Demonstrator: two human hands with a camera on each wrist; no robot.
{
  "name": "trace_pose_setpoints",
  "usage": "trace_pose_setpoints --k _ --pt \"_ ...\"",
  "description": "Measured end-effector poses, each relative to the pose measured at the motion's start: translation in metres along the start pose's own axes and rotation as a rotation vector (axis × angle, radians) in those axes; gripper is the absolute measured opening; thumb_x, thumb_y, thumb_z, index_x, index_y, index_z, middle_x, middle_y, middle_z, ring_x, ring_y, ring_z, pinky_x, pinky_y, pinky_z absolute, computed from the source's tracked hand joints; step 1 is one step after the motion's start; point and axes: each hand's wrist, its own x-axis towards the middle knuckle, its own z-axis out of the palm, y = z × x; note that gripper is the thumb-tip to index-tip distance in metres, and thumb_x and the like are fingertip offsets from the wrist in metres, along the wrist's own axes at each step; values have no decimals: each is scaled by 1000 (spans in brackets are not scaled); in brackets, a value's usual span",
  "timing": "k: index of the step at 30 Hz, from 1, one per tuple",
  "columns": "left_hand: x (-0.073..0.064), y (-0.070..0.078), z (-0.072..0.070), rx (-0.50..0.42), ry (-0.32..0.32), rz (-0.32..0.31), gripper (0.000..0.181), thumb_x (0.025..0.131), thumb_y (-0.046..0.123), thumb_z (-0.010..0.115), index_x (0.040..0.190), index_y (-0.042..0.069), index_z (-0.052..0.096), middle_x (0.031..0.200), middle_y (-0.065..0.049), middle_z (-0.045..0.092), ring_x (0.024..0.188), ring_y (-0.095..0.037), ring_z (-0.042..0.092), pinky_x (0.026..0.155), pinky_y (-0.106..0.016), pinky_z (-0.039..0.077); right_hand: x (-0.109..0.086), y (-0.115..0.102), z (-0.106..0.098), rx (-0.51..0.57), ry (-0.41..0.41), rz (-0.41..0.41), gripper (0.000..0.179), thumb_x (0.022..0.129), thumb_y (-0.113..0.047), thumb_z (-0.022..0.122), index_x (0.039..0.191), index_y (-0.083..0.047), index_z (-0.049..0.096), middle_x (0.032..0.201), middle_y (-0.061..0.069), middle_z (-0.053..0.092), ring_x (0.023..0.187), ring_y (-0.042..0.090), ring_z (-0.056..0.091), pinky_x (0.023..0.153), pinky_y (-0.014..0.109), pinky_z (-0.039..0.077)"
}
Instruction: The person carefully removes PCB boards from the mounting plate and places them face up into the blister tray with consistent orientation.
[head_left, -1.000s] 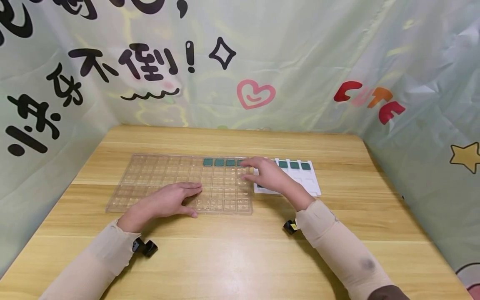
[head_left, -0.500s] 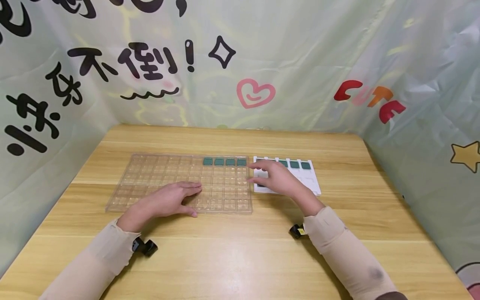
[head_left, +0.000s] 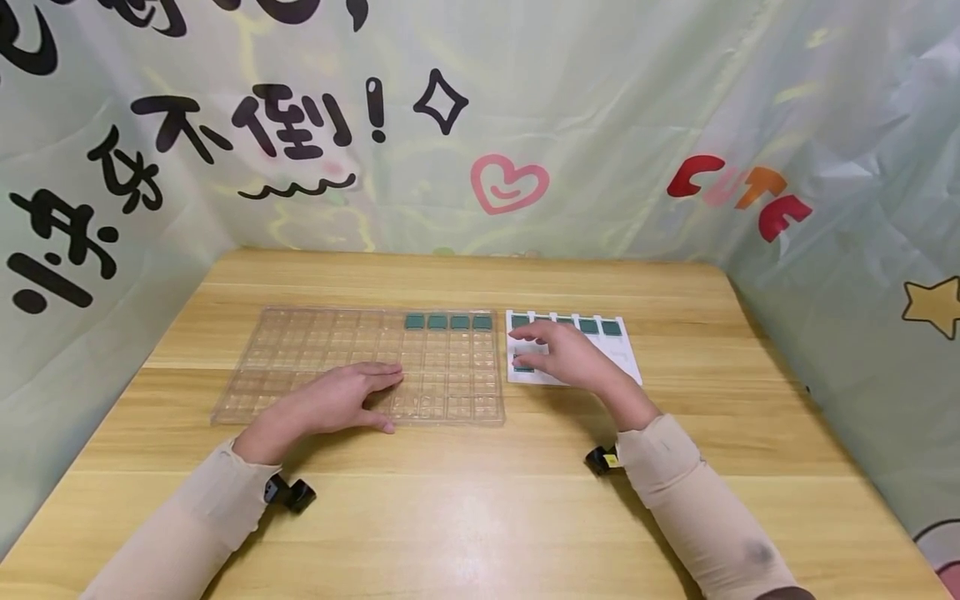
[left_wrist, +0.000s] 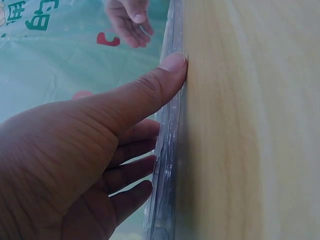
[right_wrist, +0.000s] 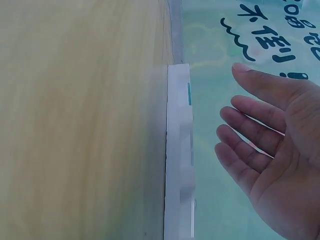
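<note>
My left hand (head_left: 337, 404) rests on a clear plastic grid tray (head_left: 450, 383), its fingers stretched out over the cells. In the left wrist view the thumb (left_wrist: 172, 65) touches the tray's near edge. Several small dark-green square pieces (head_left: 437, 322) sit in the tray's back row, toward the right. Just right of it lies a white tray (head_left: 628, 367) with more green squares (head_left: 611, 328) along its back row. Another green square (head_left: 523, 365) lies at its left side, partly behind the thumb. My right hand (head_left: 573, 358) hovers over the white tray, holding nothing, fingers apart.
Both trays lie on a wooden table (head_left: 465, 508). A printed cloth (head_left: 600, 125) hangs behind the table and along its sides. A small black camera (head_left: 291, 495) is strapped at the left wrist, another camera (head_left: 600, 461) at the right.
My right hand has moved right, from the back right corner of the clear tray to above the white tray. The rightmost green square in the clear tray is uncovered. My left hand stays put.
</note>
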Motion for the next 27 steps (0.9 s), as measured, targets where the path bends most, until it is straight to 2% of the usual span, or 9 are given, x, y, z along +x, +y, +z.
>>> trace_pose_setpoints --k 12,27 --pt "1 2 -1 4 -6 -1 87 83 57 69 144 -1 47 150 -15 42 136 -35 40 109 -50 35 -3 7 -2 -16 -38 43 48 91 -30 71 135 -11 60 132 3 60 118 29 57 97 46 48" --pt "0 2 -1 2 -6 -11 87 83 57 69 143 -1 47 149 -15 43 136 -35 40 109 -50 35 -1 10 4 -30 -60 42 48 88 -25 76 132 -10 62 125 4 64 109 23 60 94 44 50"
